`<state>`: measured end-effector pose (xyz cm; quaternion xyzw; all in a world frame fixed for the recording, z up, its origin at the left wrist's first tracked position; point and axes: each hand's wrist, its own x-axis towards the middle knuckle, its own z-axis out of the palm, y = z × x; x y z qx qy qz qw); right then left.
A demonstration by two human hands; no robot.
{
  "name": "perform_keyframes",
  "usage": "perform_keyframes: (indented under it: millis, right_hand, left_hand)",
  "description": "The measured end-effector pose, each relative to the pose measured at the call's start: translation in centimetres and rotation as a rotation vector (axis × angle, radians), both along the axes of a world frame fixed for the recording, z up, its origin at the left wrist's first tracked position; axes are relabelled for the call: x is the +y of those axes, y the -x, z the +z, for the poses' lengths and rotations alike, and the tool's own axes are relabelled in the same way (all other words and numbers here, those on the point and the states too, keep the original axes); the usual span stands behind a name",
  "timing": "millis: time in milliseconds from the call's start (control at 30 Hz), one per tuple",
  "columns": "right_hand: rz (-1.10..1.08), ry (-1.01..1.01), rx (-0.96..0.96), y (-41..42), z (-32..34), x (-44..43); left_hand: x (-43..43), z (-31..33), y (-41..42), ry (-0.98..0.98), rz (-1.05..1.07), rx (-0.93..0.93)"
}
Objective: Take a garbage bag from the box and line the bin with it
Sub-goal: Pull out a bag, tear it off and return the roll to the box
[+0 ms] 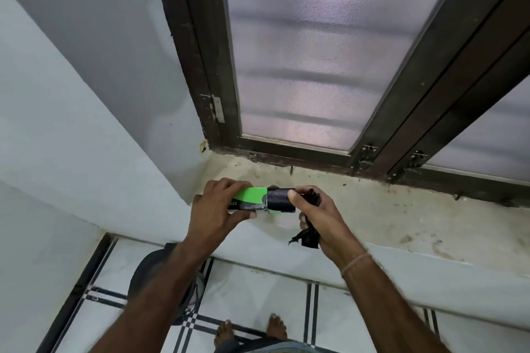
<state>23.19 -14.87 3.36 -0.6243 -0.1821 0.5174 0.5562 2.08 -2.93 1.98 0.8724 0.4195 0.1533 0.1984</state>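
1. Your left hand (213,209) is wrapped around the green-and-black garbage bag box (249,200), fingers curled over the top and thumb pressed along the underside, holding it just above the stained window sill (387,215).
2. A black roll of garbage bags (279,200) sticks out of the open end of the box, on the side away from your left hand.
3. Your right hand (321,218) has its thumb pressed on the end of that roll, and the other fingers are closed around a crumpled loose garbage bag (308,236) that hangs out below your palm, in front of the sill's front edge.
4. There's a thin thread band (355,262) on your right wrist.
5. The dark round bin (160,272) sits on the tiled floor (258,292) below the sill, mostly hidden behind your left forearm, so I can't tell if it's lined.
6. Your bare toes (276,325) show on the floor below the sill, near the bin.
7. The mesh window (309,51) with its dark frame rises right behind the sill.
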Motion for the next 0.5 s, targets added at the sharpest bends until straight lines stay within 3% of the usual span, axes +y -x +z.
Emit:
perform_keyframes:
  millis: [300, 500]
  right_hand:
    - [-0.163, -0.117, -0.264, 3.2, -1.3, 0.9]
    - [0.003, -0.173, -0.356, 4.2, -1.4, 0.1]
  left_hand:
    - [-2.2, -0.5, -1.2, 0.131, 0.14, -0.145]
    - [-2.3, -0.6, -0.8, 0.147, 0.175, -0.17]
